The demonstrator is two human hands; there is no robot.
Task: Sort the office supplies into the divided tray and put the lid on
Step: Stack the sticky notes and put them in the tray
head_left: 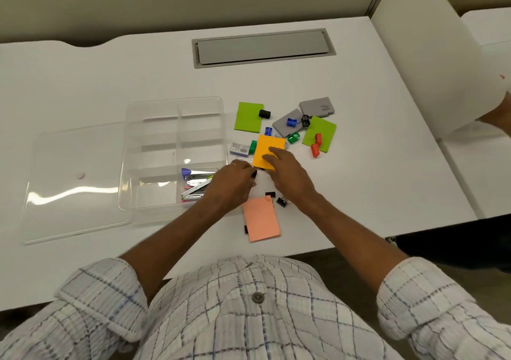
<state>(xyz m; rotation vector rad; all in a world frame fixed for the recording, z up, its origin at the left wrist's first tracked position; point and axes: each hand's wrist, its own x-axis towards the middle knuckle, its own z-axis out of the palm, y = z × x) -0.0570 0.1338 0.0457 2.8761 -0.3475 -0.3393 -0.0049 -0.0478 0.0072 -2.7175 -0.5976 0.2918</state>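
The clear divided tray [174, 127] sits left of centre, with staplers [196, 184] in its near right compartment. Its clear lid [77, 182] lies flat, partly under the tray's left side. My left hand [235, 184] is beside the tray's near right corner, fingertips pinched on a small black binder clip [253, 174]. My right hand [287, 173] grips the near edge of an orange note pad [266, 146], fingers on top and thumb hidden. A salmon note pad [261, 218] lies near me with black binder clips [281, 201] around it.
Farther right lie two green pads [248, 116] [319, 131], two grey boxes [316, 106], a staple box [239, 148] and several coloured sharpeners [291, 122]. A grey cable hatch [262, 47] sits at the back. Another person's hand [495, 116] holds a white sheet at the right edge.
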